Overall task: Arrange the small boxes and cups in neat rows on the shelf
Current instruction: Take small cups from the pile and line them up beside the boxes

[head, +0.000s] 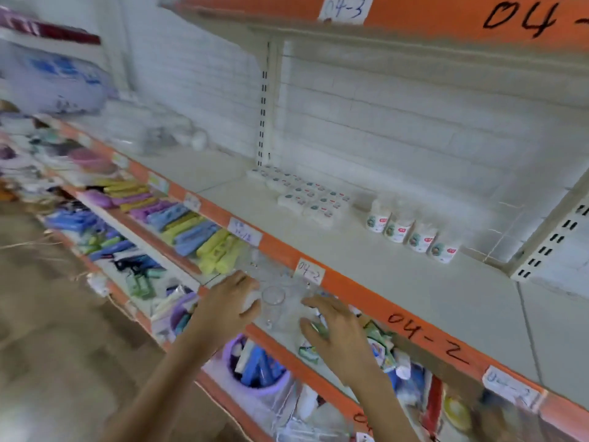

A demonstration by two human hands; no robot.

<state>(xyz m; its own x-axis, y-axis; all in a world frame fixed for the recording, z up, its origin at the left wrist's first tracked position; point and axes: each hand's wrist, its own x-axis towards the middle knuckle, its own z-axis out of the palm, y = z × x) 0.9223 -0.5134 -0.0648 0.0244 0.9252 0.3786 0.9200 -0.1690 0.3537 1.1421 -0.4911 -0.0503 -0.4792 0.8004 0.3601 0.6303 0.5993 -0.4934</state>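
Below the frame's centre, just in front of the orange shelf edge (350, 291), a clear plastic cup (272, 298) sits between both hands, its round rim facing the camera; the picture is blurred and more transparent plastic seems to surround it. Left hand (234, 301) curls its fingers round something white and clear beside the cup, though what exactly it grips cannot be told. Right hand (334, 327) reaches in with fingers spread and fairly straight, close to the cup, contact unclear.

On the pale flat shelf (398, 282) above, right of centre, 4 small white cylindrical tubs (411, 232) stand in a diagonal row, each with a green round mark and a red tag, the print too small to read. Further back, small white boxes (306, 196) with the same green and red marks lie packed in tight rows, near the slotted upright post (263, 116).

Handwritten on the orange edge is "04-2", repeated on a white paper tag (308, 272); the upper shelf edge (446, 14) reads "04-3" and "04-".

Lower left, pastel rolls (191, 224) in yellow, blue and purple lie in rows, and a purple bucket (255, 368) sits near the bottom centre.
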